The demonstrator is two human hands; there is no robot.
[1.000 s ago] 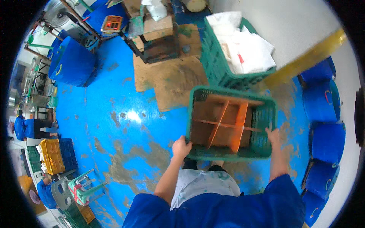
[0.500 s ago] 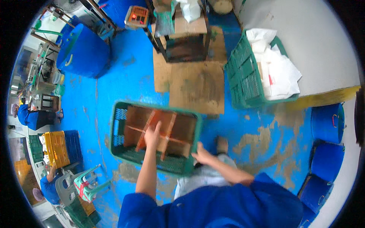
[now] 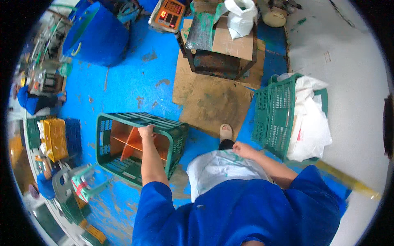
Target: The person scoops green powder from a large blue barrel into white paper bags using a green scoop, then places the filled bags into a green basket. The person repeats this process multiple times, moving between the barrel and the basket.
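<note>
A green plastic crate stands tilted on the blue floor at left of centre, its opening turned toward me. Inside it are crossed orange-brown divider boards that split it into compartments. My left hand is closed over the crate's upper rim, beside the dividers. My right hand is away from the crate, its fingers curled, with nothing visible in it. It hovers by the edge of the white apron at my waist.
A second green crate heaped with white sacks stands against the right wall. Ahead are a small table, an orange scale and flattened cardboard. A blue tub stands far left; two co-workers are at the left edge.
The divided crate has shifted left and tipped so its opening faces me. My right hand has let go of its rim; my left has moved from a divider to the rim.
</note>
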